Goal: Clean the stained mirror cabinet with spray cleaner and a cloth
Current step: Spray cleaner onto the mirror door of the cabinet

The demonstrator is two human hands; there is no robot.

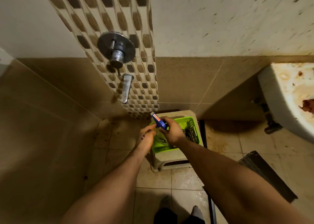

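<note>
Blue spray bottle (157,121) gripped by curled fingers of right hand (171,132), above green basket (192,120) on stool (176,159) by far wall. Left hand (147,135) just beside it, finger state indeterminate. Best lifted upright, grip firm.

Blue spray bottle (158,121), green basket (192,121), brown-patterned tiles (119,16)

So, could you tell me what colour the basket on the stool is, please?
The basket is bright green; the head view shows it best.
</note>
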